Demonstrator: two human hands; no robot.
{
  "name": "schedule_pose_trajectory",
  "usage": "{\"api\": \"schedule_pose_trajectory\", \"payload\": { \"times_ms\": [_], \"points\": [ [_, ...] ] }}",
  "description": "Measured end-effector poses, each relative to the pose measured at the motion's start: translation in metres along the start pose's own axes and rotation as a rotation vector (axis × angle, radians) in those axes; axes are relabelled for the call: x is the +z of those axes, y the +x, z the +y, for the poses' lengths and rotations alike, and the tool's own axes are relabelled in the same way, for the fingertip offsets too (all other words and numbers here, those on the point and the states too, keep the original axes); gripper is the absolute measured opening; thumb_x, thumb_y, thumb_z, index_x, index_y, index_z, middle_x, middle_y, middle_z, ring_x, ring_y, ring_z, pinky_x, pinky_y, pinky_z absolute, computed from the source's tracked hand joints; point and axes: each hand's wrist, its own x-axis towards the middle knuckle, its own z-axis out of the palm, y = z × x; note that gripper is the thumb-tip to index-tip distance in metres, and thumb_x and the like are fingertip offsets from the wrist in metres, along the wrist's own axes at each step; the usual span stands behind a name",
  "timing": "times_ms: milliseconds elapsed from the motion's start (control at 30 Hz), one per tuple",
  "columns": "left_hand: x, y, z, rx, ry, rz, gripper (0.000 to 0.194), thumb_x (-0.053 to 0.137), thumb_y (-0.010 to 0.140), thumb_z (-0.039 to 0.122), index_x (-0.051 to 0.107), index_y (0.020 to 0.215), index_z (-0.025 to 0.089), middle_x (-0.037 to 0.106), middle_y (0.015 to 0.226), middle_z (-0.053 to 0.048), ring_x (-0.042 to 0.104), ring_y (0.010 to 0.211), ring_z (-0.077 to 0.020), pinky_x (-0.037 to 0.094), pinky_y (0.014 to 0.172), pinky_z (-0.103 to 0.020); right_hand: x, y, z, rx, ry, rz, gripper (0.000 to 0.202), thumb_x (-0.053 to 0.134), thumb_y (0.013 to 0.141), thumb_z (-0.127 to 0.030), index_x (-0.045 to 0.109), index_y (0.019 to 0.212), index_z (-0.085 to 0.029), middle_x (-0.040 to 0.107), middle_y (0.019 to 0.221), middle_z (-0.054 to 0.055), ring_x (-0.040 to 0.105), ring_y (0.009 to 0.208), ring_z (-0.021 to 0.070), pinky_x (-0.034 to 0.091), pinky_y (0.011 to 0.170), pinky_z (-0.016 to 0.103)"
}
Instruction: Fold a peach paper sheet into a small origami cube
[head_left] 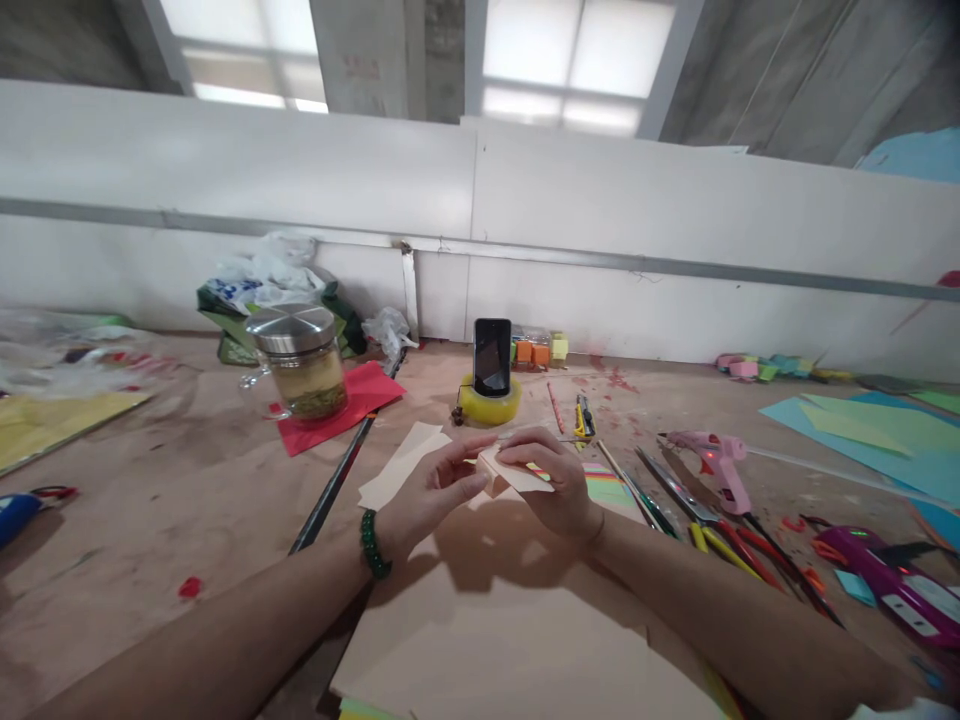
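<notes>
A small piece of folded pale peach paper is held up between both hands, above a stack of peach sheets. My left hand pinches its left side between thumb and fingers, and a green bead bracelet circles that wrist. From the right, my right hand grips the same paper, its fingers curled over the top and a flap sticking out below them. Loose peach strips lie beside my left hand. Multicoloured paper shows partly behind my right hand.
A lidded glass mug stands on red paper at left. Ahead, a phone leans upright on a yellow tape roll. To the right lie a box cutter, scissors, a pink glue gun and a purple tool.
</notes>
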Motion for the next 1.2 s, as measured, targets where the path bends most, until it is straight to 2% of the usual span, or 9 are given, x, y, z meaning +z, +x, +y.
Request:
{"api": "schedule_pose_trajectory", "payload": {
  "times_ms": [167,367,467,667,867,967,1067,1133,1200],
  "points": [
    [0.010,-0.002,-0.002,0.098,0.236,0.172,0.040,0.075,0.069,0.028,0.052,0.101,0.020,0.061,0.087,0.000,0.060,0.074,-0.0137,0.051,0.077,-0.032,0.002,-0.001,0.001,0.061,-0.032,-0.030,0.009,0.060,0.086,-0.023,0.067,0.091,-0.023,0.063,0.087,0.005,0.062,0.078,0.0168,0.054,0.069,0.029],
    [0.012,-0.001,-0.007,0.120,0.300,0.296,0.021,0.064,0.077,0.030,0.048,0.087,0.021,0.059,0.082,0.000,0.063,0.076,-0.0155,0.052,0.071,-0.030,0.007,-0.002,-0.005,0.269,0.008,-0.135,0.012,0.059,0.084,-0.021,0.066,0.094,-0.021,0.063,0.080,0.004,0.057,0.068,0.0142,0.050,0.059,0.025],
    [0.010,-0.002,-0.005,0.104,0.315,0.282,0.014,0.058,0.082,0.031,0.051,0.084,0.020,0.060,0.080,-0.001,0.062,0.071,-0.0153,0.050,0.064,-0.029,0.009,0.000,-0.009,0.333,0.026,-0.134,0.011,0.059,0.084,-0.024,0.066,0.092,-0.021,0.063,0.077,0.003,0.056,0.065,0.0136,0.047,0.056,0.024],
    [0.008,-0.003,-0.001,0.045,0.368,0.288,0.016,0.057,0.081,0.034,0.058,0.086,0.018,0.062,0.080,-0.002,0.059,0.066,-0.0146,0.049,0.061,-0.028,0.011,0.000,-0.010,0.511,0.211,-0.109,0.015,0.060,0.084,-0.033,0.066,0.087,-0.020,0.065,0.081,0.004,0.060,0.072,0.0157,0.050,0.058,0.025],
    [0.004,0.001,-0.006,0.030,0.275,0.331,0.016,0.057,0.077,0.030,0.060,0.087,0.018,0.065,0.082,-0.001,0.061,0.068,-0.0150,0.051,0.061,-0.027,0.012,-0.001,-0.004,0.654,0.354,-0.097,0.031,0.056,0.086,-0.049,0.062,0.082,-0.018,0.057,0.067,-0.001,0.056,0.057,0.0113,0.051,0.056,0.025],
    [0.005,0.001,-0.005,0.041,0.309,0.311,0.017,0.059,0.077,0.030,0.061,0.089,0.018,0.067,0.086,-0.002,0.063,0.068,-0.0151,0.051,0.062,-0.027,0.012,0.001,-0.005,0.660,0.452,-0.092,0.034,0.058,0.084,-0.053,0.060,0.090,-0.019,0.062,0.076,0.001,0.060,0.064,0.0128,0.054,0.061,0.026],
    [0.008,-0.001,0.000,0.105,0.409,0.305,0.019,0.062,0.078,0.030,0.062,0.094,0.020,0.069,0.094,-0.003,0.064,0.074,-0.0158,0.052,0.065,-0.027,0.014,-0.001,-0.005,0.680,0.466,-0.093,0.041,0.071,0.073,-0.047,0.057,0.101,-0.021,0.066,0.090,0.004,0.064,0.074,0.0155,0.055,0.066,0.029],
    [0.010,-0.003,0.002,0.137,0.433,0.302,0.021,0.063,0.077,0.029,0.063,0.096,0.021,0.069,0.097,-0.003,0.065,0.077,-0.0162,0.052,0.067,-0.028,0.016,-0.003,-0.003,0.704,0.379,-0.076,0.047,0.076,0.068,-0.037,0.054,0.107,-0.022,0.066,0.091,0.004,0.064,0.072,0.0156,0.055,0.066,0.029],
    [0.010,-0.003,0.003,0.135,0.415,0.300,0.022,0.063,0.076,0.030,0.063,0.095,0.021,0.069,0.096,-0.003,0.065,0.076,-0.0160,0.052,0.067,-0.027,0.018,-0.004,0.000,0.703,0.304,-0.044,0.043,0.073,0.068,-0.031,0.053,0.105,-0.022,0.065,0.088,0.003,0.063,0.069,0.0149,0.055,0.063,0.029]
  ]
}}
